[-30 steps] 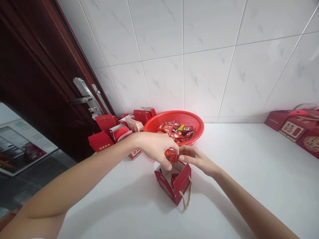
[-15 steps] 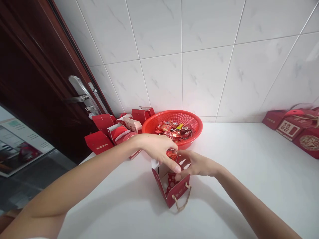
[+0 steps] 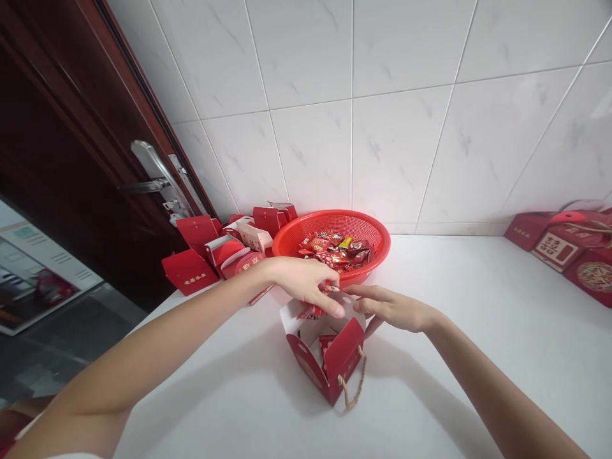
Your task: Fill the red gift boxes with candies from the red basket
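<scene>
A red gift box (image 3: 310,360) with a twisted rope handle (image 3: 356,389) stands with its top open on the white table. Inside it lies a red packet (image 3: 326,347). Over the box's far left part, my left hand (image 3: 306,280) holds red candy packets (image 3: 313,311) between its bent fingers and thumb. My right hand (image 3: 392,309) is at the box's far right side, fingers spread and touching or close to its raised flap; nothing shows in its grasp. Just behind both hands sits a red plastic basket (image 3: 287,239) with many wrapped candies (image 3: 337,252).
Several open red boxes (image 3: 191,271) crowd the table's left back, beside a dark door (image 3: 86,115) with a metal handle. More red boxes (image 3: 557,245) stand at the right back. A white tiled wall (image 3: 396,146) rises behind the table (image 3: 229,395).
My right hand has drawn out of the box to the right, its fingers now straighter. The box has shifted slightly toward me, and its near flap stands higher. My left hand still holds packets.
</scene>
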The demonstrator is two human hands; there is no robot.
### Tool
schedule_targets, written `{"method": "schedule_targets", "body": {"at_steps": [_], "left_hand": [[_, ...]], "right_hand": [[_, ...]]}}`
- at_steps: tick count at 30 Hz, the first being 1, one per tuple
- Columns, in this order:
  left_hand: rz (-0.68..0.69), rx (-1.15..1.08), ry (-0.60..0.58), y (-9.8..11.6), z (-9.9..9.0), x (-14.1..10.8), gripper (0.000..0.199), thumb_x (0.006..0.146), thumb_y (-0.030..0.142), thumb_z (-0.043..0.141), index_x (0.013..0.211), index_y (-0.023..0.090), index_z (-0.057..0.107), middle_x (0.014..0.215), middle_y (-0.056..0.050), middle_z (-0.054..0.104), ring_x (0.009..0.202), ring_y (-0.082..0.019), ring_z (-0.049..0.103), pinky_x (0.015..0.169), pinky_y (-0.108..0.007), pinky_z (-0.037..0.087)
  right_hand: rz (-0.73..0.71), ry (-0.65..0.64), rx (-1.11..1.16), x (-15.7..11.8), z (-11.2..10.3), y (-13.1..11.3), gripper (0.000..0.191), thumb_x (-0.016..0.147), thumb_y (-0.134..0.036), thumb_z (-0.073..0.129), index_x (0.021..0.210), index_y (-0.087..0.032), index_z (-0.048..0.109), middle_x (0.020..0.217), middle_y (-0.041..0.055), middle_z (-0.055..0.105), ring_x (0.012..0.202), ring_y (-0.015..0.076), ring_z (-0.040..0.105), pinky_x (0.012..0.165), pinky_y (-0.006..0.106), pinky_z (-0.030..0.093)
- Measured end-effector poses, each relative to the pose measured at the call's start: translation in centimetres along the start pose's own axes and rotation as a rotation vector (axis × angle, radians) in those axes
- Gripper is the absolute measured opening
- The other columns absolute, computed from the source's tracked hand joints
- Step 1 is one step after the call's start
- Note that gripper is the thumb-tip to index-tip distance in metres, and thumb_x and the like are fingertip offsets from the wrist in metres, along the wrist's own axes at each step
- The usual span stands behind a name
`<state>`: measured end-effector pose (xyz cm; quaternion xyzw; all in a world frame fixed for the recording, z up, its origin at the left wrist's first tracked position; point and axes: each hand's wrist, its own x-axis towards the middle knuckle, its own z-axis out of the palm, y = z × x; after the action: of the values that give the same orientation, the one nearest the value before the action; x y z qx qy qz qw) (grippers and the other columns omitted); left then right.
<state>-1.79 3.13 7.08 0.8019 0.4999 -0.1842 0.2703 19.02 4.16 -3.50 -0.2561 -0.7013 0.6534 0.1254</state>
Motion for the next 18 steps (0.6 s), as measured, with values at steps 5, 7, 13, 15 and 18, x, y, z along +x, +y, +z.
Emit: {"method": "schedule_targets", "body": {"at_steps": [5,7,13,15,18], "left_hand": [[0.038,-0.131,-0.101,-0.5,0.2,0.3,0.041,0.082,0.051,0.069,0.107,0.021,0.058,0.091,-0.004,0.073,0.08,-0.021,0.069,0.061,-0.026,0.046],[0.053,-0.132,-0.104,-0.6,0.3,0.1,0.039,0.084,0.04,0.067,0.117,0.02,0.058,0.097,-0.006,0.075,0.085,-0.021,0.07,0.065,-0.026,0.049],[0.074,-0.16,0.047,-0.5,0.9,-1.1,0.07,0.083,0.036,0.07,0.147,0.026,0.043,0.111,-0.005,0.075,0.098,-0.022,0.07,0.073,-0.027,0.051],[0.111,-0.168,0.085,-0.2,1.2,-1.9,0.059,0.087,0.038,0.066,0.143,0.027,0.05,0.109,-0.003,0.075,0.098,-0.021,0.07,0.075,-0.026,0.05],[0.126,-0.141,0.154,0.1,1.5,-3.1,0.041,0.093,0.043,0.059,0.13,0.027,0.062,0.111,-0.002,0.074,0.1,-0.02,0.069,0.079,-0.025,0.049]], "right_hand": [[0.006,-0.025,0.016,-0.1,-0.1,-0.1,0.047,0.09,-0.032,0.058,0.135,-0.02,0.06,0.103,0.0058,0.06,0.096,0.0198,0.06,0.072,0.033,0.064],[0.004,-0.028,0.027,-0.1,-0.1,-0.2,0.042,0.089,-0.029,0.058,0.129,-0.019,0.062,0.095,0.0039,0.062,0.092,0.0186,0.061,0.071,0.032,0.064],[0.001,0.025,-0.031,-0.1,-0.2,-0.2,0.014,0.087,-0.024,0.056,0.091,-0.015,0.066,0.092,0.0051,0.069,0.092,0.0217,0.069,0.072,0.035,0.064],[-0.009,0.073,-0.048,-0.2,-0.2,-0.3,0.014,0.087,-0.026,0.056,0.087,-0.016,0.065,0.09,0.0046,0.069,0.091,0.022,0.07,0.072,0.037,0.064],[-0.027,0.149,-0.034,-0.3,-0.4,-0.5,0.012,0.085,-0.028,0.059,0.079,-0.017,0.061,0.083,0.0021,0.066,0.086,0.0205,0.068,0.074,0.039,0.064]]}}
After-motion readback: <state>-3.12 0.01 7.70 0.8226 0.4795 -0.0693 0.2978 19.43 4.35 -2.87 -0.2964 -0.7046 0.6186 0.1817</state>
